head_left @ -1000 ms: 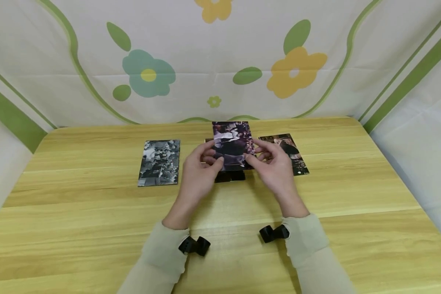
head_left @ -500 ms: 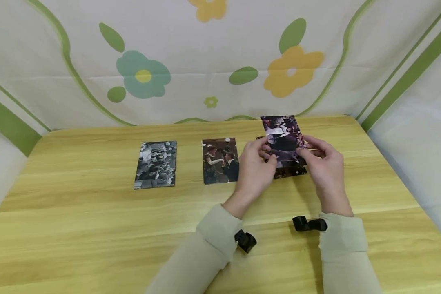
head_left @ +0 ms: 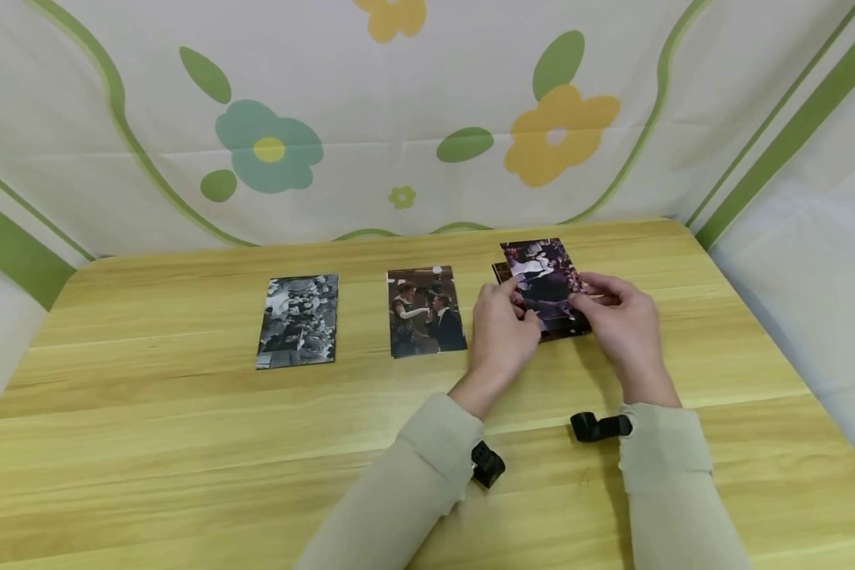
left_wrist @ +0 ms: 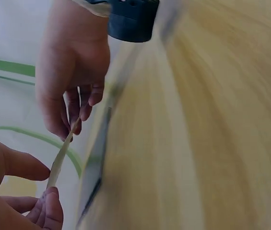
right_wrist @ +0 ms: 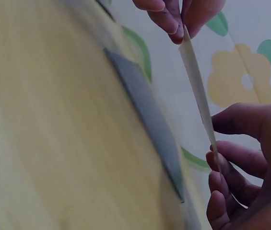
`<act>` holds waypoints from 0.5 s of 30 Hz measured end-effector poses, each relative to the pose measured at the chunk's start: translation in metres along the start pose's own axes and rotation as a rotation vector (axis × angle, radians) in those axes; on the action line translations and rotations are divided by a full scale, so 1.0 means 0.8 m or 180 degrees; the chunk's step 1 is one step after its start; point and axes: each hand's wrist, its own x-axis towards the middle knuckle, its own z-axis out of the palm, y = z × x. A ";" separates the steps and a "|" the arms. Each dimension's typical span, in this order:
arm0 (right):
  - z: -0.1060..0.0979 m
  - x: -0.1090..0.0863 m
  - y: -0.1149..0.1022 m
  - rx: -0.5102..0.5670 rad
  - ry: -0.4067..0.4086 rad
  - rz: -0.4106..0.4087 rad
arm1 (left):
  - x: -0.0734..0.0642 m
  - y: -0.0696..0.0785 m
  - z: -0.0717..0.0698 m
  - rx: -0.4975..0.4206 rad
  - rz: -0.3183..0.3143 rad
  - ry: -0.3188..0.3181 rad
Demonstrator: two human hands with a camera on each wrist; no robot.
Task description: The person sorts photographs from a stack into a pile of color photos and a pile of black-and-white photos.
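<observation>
A purple-toned photo card (head_left: 545, 279) is pinched at its left edge by my left hand (head_left: 504, 332) and at its right edge by my right hand (head_left: 621, 326). It overlaps a darker photo card (head_left: 500, 272) lying on the table, most of which is hidden. Both wrist views show the held photo card (right_wrist: 196, 79) edge-on, as a thin pale strip between my two hands. A gap separates it from the card on the table (right_wrist: 147, 117). Thumbs press its near face while the fingers sit behind.
Left of my hands lies a color photo card (head_left: 426, 313) showing two people, with another edge beneath it. Farther left is a black-and-white photo card (head_left: 299, 321). A wooden table (head_left: 185, 459) carries them, with a flowered cloth (head_left: 370, 103) hanging behind.
Both hands have carried the purple photo card from above the middle photo card to above the right one, then lowered it closer there. The middle photo card is now uncovered.
</observation>
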 end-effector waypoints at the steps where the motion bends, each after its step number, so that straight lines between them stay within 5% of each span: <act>1: 0.001 0.001 0.002 -0.0084 -0.0031 -0.0038 | 0.001 -0.002 0.002 0.0069 -0.0036 -0.0006; 8: 0.011 0.007 0.010 -0.0340 -0.0158 -0.0183 | 0.003 -0.014 0.008 0.0587 -0.0269 0.0048; 15: 0.012 0.008 0.010 -0.0549 -0.0138 -0.0162 | 0.005 -0.015 0.012 0.0787 -0.0332 -0.0041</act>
